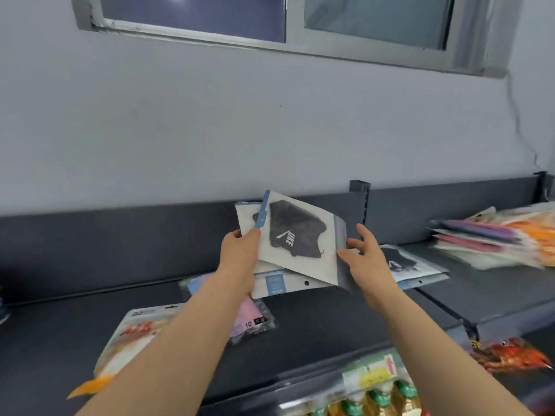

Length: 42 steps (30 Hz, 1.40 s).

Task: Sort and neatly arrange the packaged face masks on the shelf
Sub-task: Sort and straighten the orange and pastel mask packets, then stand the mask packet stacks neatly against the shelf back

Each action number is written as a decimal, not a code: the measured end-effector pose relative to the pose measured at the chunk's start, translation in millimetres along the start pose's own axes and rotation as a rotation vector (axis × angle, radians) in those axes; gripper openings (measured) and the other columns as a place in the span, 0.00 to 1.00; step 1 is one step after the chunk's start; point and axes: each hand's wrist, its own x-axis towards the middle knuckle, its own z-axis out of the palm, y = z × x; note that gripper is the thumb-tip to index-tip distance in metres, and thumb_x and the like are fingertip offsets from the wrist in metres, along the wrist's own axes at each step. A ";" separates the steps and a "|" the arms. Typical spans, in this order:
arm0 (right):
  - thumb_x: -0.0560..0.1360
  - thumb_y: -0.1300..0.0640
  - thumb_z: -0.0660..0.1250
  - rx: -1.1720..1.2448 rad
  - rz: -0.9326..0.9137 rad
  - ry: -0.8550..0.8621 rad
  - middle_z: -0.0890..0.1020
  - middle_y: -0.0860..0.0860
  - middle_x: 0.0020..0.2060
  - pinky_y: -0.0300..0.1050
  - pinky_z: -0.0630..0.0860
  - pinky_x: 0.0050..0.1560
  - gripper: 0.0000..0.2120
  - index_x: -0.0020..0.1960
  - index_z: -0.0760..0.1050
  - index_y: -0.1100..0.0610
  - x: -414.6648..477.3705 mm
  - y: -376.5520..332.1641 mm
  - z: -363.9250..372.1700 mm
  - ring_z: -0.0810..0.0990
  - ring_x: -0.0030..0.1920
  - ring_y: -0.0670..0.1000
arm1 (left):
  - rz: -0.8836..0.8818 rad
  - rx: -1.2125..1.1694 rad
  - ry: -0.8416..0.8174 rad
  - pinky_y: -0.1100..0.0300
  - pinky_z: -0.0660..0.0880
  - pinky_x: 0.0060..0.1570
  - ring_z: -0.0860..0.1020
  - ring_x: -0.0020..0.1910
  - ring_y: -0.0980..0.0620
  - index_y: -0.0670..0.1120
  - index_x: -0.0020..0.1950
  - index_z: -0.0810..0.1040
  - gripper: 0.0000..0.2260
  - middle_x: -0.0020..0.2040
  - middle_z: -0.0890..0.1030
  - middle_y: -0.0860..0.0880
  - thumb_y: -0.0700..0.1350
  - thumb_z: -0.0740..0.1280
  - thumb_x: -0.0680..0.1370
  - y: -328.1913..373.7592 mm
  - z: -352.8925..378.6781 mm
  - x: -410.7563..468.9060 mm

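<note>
My left hand [240, 250] grips a small stack of white packets, held up above the dark shelf [315, 319]. The front one is a black-mask packet [295, 235] with a blue strip along its top edge. My right hand [362, 253] touches that packet's right edge with fingers apart. Another black-mask packet [411, 262] lies flat on the shelf behind my right hand. A pink-mask packet [249, 316] lies under my left forearm. A packet with red print and an orange corner [132, 334] rests at the front left.
A pile of pink, purple and orange packets [492, 238] sits at the right end of the shelf. A lower shelf holds bottles with green caps [375, 397] and a red-printed bag [510, 355]. A grey wall and window rise behind.
</note>
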 end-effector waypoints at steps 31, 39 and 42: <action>0.78 0.54 0.64 -0.560 -0.168 -0.184 0.70 0.52 0.70 0.50 0.62 0.71 0.27 0.75 0.60 0.49 156.7 89.8 -190.4 0.63 0.73 0.53 | -0.145 0.304 -0.186 0.52 0.63 0.69 0.65 0.72 0.47 0.46 0.79 0.56 0.27 0.74 0.67 0.48 0.49 0.61 0.82 -118.0 277.3 27.7; 0.79 0.53 0.64 -0.324 -0.288 -0.462 0.72 0.48 0.69 0.42 0.70 0.58 0.24 0.73 0.65 0.44 97.2 25.4 -49.6 0.72 0.63 0.47 | 0.084 0.299 0.142 0.50 0.69 0.68 0.74 0.66 0.51 0.50 0.72 0.69 0.20 0.66 0.75 0.52 0.48 0.64 0.80 -55.0 127.3 6.0; 0.79 0.52 0.62 -0.289 -0.288 -0.580 0.70 0.46 0.70 0.33 0.69 0.45 0.24 0.74 0.63 0.44 67.2 9.2 3.2 0.74 0.55 0.42 | 0.156 0.398 0.289 0.53 0.71 0.64 0.76 0.62 0.51 0.49 0.69 0.72 0.18 0.64 0.77 0.52 0.48 0.65 0.79 -35.0 56.0 -7.2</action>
